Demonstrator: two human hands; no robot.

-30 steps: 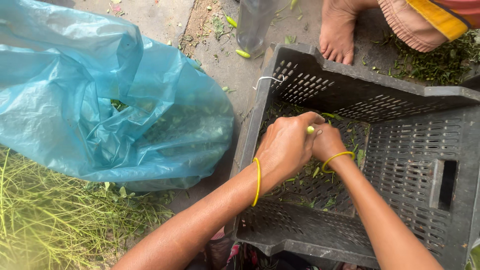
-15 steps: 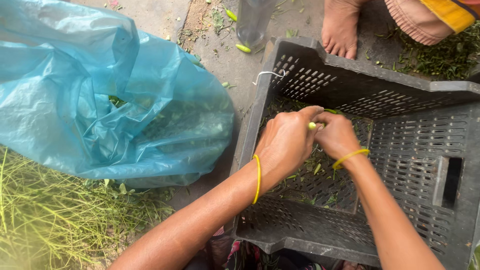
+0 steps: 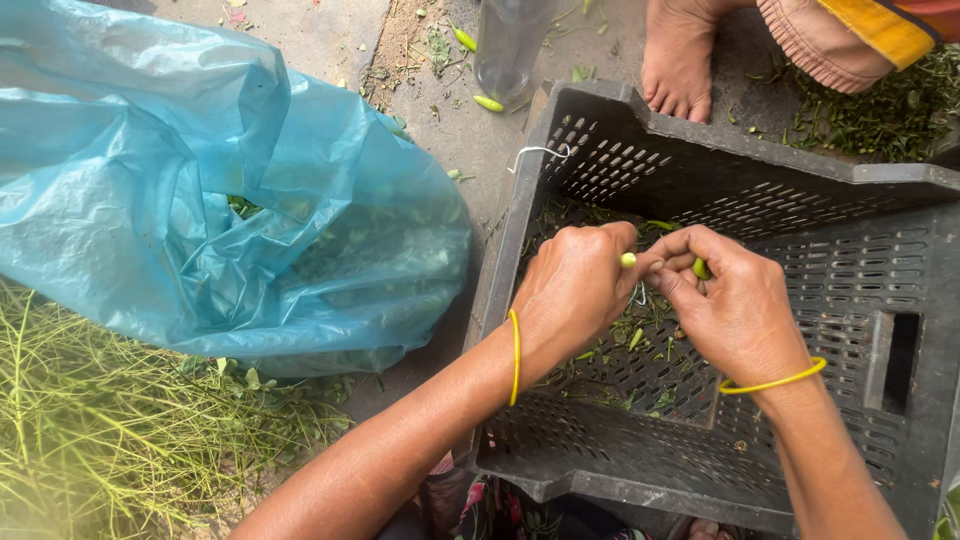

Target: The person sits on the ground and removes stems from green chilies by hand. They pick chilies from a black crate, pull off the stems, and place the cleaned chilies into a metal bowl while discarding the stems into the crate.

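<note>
Both hands meet over a dark grey perforated plastic crate. My left hand pinches a small green pod between thumb and forefinger. My right hand touches the same pod from the right and has another green piece tucked between its fingers. A yellow rubber band circles each wrist. Green scraps and leaf bits lie scattered on the crate's bottom.
A large blue plastic bag with greenery inside lies left of the crate. A heap of thin green stems covers the lower left. Another person's bare foot rests beyond the crate, beside a clear bottle and loose pods.
Both hands have stayed together over the crate, working the pod; the right hand has shifted slightly right and lower, and the view has drawn a little closer.
</note>
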